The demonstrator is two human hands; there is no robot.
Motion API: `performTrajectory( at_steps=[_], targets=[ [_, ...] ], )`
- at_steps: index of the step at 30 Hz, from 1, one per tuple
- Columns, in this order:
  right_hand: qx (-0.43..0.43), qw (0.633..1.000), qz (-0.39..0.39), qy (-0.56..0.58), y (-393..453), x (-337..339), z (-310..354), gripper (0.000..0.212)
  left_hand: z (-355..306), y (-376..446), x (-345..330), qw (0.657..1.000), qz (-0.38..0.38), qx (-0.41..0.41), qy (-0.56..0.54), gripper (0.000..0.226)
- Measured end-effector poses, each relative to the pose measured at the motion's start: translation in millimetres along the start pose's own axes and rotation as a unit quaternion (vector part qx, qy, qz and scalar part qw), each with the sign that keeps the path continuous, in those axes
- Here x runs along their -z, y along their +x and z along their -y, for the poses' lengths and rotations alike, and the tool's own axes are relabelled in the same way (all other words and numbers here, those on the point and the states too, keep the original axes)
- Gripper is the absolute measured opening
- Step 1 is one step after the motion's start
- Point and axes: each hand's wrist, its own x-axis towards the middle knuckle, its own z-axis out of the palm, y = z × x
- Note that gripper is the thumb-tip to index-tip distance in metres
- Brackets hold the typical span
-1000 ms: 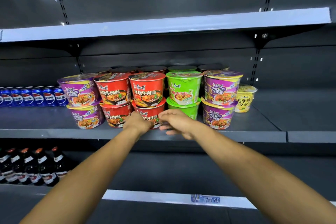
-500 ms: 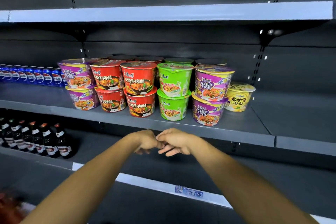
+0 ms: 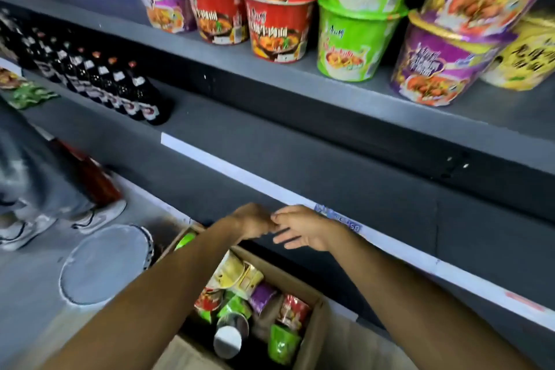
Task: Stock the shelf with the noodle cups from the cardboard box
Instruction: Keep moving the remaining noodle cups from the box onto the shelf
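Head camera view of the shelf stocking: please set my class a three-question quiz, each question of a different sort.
1. True or false: the left hand holds a noodle cup.
2. Multiple choice: the cardboard box sits A) on the shelf, B) on the floor below the hands, C) on a cart.
3. Fill in: between the red cups and the purple cups on the shelf stand the ___ cups.

Key: 1 false; 2 B; 3 green.

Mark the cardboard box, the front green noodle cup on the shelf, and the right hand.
cardboard box [image 3: 312, 336]: head view, on its right wall.
green noodle cup [image 3: 351, 42]: head view, on its printed side.
right hand [image 3: 306, 228]: head view, on the back of the hand.
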Motion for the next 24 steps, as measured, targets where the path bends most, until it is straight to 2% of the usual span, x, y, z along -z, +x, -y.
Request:
performTrajectory(
  at_steps=[5, 9, 11, 14, 17, 19, 21, 23, 24],
  targets=[
    [-0.096, 0.995, 0.016, 0.026, 65.3, -43.4, -101.9, 0.005, 89.2, 40.0, -76.1, 0.996, -0.008, 0.056, -0.069, 0.013],
    [-0.155, 0.986, -0.015, 0.061, 114.7, -69.0, -181.5, 0.024, 168.9, 83.0, -138.3, 0.980, -0.015, 0.139, -0.142, 0.041],
    [-0.188, 0.979, -0.041, 0.073, 140.9, -79.2, -224.4, 0.021, 203.9, 104.4, -164.1, 0.975, -0.011, 0.170, -0.140, 0.046],
    [-0.232, 0.959, -0.110, 0.118, 186.3, -91.4, -293.1, 0.007, 245.5, 135.6, -202.3, 0.977, 0.025, 0.201, -0.073, 0.019],
    [-0.261, 0.946, -0.142, 0.127, 233.0, -107.1, -356.0, 0.030, 290.5, 172.6, -242.8, 0.974, 0.024, 0.219, -0.041, 0.025],
    [-0.279, 0.938, -0.149, 0.139, 264.3, -118.0, -392.4, 0.032, 320.7, 198.7, -270.2, 0.967, 0.007, 0.251, -0.046, 0.044],
    [-0.287, 0.936, -0.144, 0.145, 291.9, -127.4, -414.1, 0.021, 344.0, 222.6, -290.8, 0.959, -0.026, 0.270, -0.089, 0.050],
    [-0.274, 0.942, -0.130, 0.142, 318.7, -135.1, -418.3, 0.011, 358.4, 245.4, -300.6, 0.943, -0.094, 0.281, -0.150, 0.060],
    [-0.259, 0.948, -0.120, 0.144, 333.0, -138.6, -417.8, 0.013, 363.4, 256.2, -302.5, 0.929, -0.143, 0.285, -0.189, 0.068]
  ],
)
